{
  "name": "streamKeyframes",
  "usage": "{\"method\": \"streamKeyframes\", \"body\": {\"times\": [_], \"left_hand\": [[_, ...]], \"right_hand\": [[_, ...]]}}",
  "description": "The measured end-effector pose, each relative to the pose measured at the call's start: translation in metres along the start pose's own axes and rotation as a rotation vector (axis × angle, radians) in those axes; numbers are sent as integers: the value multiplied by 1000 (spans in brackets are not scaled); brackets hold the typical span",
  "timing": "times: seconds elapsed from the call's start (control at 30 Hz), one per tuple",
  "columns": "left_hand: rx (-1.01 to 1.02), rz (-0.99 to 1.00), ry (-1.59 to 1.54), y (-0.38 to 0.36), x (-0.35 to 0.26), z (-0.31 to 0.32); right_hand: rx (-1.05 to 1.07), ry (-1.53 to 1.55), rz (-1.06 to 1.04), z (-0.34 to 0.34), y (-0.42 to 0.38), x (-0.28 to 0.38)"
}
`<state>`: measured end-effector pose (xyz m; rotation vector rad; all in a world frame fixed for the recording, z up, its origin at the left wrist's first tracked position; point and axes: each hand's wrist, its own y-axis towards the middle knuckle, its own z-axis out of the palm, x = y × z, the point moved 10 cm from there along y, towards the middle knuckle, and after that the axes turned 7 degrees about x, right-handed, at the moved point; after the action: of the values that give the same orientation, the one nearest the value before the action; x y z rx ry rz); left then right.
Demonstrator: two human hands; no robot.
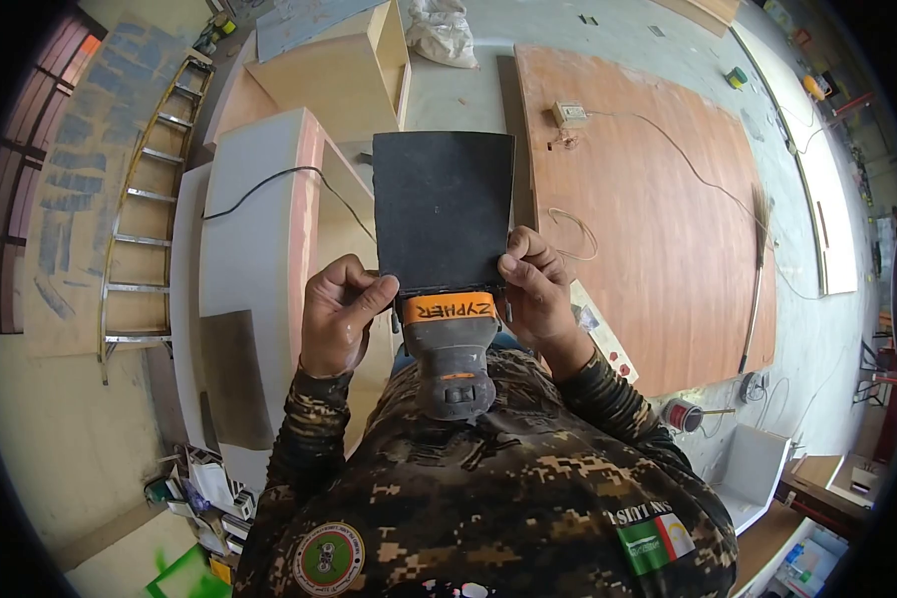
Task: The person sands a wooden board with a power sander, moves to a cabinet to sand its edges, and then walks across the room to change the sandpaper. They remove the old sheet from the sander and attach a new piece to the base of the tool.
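Observation:
A dark square sheet of sandpaper (445, 204) is stretched flat above an orange and black electric sander (452, 344) marked ZYPHER. The sander's body points toward my torso, and the sheet's lower edge meets its orange end. My left hand (343, 309) pinches the sheet's lower left corner between thumb and fingers. At the lower right corner, my right hand (540, 289) grips the sheet's edge the same way. What supports the sander from below is hidden. The sheet covers part of the floor and cabinet behind it.
Pale wooden cabinets (249, 189) stand at the left, with a black cord (269, 179) across one. A ladder (149, 214) is farther left. To the right lies a brown wood panel (658, 209) bearing an outlet box (570, 114). A white sack (443, 32) sits at the back.

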<state>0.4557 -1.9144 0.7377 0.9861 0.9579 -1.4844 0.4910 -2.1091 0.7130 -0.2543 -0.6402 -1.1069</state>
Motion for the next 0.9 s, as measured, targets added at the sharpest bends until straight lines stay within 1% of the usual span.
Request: {"method": "streamKeyframes", "body": {"times": [0.23,0.4,0.6,0.67,0.7,0.73,0.8,0.87,0.9], "left_hand": [[-13,-12,-77,1,1,-3],[-31,4,-42,2,0,-3],[-14,17,6,3,1,-5],[-20,26,42,3,-1,-5],[-24,33,76,3,-2,-5],[-28,41,111,3,-3,-5],[-52,33,73,2,-8,2],[-74,24,35,1,-9,9],[-84,72,111,-1,-14,11]], "right_hand": [[-7,-30,-19,7,2,3],[-23,-21,-11,-7,3,-2],[21,3,5,1,8,-1],[15,-122,-37,-4,9,-1],[16,-121,-36,2,9,2],[1,-196,-70,12,8,12],[-13,-270,-103,11,8,21],[146,-708,-66,13,8,21],[146,-707,-67,18,7,24]]}}
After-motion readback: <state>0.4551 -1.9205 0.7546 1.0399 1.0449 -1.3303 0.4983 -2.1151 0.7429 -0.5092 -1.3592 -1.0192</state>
